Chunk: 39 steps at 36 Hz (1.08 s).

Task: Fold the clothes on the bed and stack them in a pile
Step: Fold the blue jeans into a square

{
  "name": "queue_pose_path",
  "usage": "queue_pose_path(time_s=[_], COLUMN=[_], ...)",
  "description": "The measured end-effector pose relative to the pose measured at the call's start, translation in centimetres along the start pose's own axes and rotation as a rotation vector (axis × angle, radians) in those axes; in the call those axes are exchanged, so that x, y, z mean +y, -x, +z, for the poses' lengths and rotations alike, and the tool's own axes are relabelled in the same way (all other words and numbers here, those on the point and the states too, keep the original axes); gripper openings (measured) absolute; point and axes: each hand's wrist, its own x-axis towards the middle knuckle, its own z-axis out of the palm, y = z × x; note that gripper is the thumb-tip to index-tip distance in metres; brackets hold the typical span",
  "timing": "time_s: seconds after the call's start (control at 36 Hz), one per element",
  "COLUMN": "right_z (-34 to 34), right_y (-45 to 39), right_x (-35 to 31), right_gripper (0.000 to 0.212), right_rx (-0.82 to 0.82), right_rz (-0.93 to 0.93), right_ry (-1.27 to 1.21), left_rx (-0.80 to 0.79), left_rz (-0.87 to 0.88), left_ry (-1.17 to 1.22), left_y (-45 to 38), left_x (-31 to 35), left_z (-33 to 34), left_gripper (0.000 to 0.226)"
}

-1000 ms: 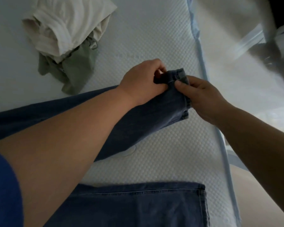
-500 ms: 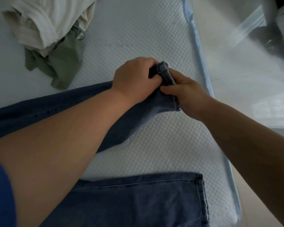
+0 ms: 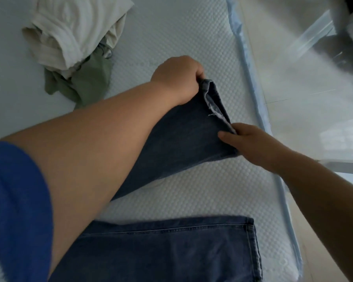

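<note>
Dark blue jeans lie on the white mattress [image 3: 171,37]. One leg [image 3: 183,139] runs from under my left arm toward the bed's right edge. My left hand [image 3: 177,78] grips the far corner of that leg's hem, and my right hand [image 3: 251,143] pinches the near corner, so the hem is stretched open between them. The other leg [image 3: 171,251] lies flat along the near edge of the bed. A crumpled cream garment [image 3: 73,31] sits on a green one [image 3: 84,84] at the far left.
The mattress's light blue piped edge [image 3: 251,82] runs down the right side, with pale floor [image 3: 304,98] beyond it. A dark piece of furniture [image 3: 351,37] stands at the top right. My blue sleeve [image 3: 14,210] fills the lower left.
My hands were close together on the bunched hem. They have moved apart, the right hand toward me, and the hem is now spread wide.
</note>
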Motion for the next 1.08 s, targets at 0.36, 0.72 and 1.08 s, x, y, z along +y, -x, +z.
queue_pose_path(time_s=[0.36,0.72,1.08], right_z=[2.1,5.7,21.9], right_y=[-2.9,-0.5,-6.0], right_x=[6.5,3.8,-9.1], right_gripper=[0.052,0.035,0.032], right_rx=[0.321,0.533,0.174], right_rz=[0.341,0.024,-0.457], right_ry=[0.023,0.212,0.577], left_rx=[0.006,0.209,0.182], left_rz=[-0.047,-0.260,-0.471], left_ry=[0.193,-0.025,-0.185], left_y=[0.9,13.1,24.3], left_x=[1.4,-12.6,-30.1], left_z=[10.8,6.8,0.4], left_gripper=[0.037,0.020,0.029])
